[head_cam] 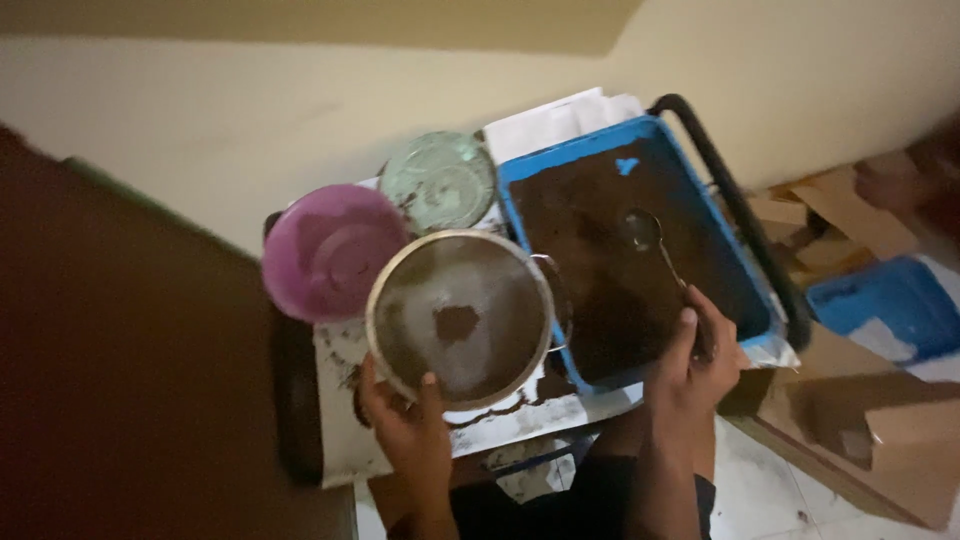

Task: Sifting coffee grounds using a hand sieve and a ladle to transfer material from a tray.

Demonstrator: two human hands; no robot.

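Observation:
My left hand [408, 420] grips the near rim of a round metal sieve [460, 318] with a small clump of dark brown powder at its middle. The sieve hangs over a white, soil-smeared sheet [345, 440]. My right hand [695, 360] holds the handle of a metal spoon [645, 235], whose bowl rests over the dark brown material filling a blue rectangular tray [730, 215]. The tray lies just right of the sieve.
A purple plastic bowl [325, 250] and a pale green round lid or bowl [440, 180] sit behind the sieve. A black bar [745, 215] runs along the tray's right side. Cardboard [870, 420] and another blue tray [885, 305] lie on the floor at right.

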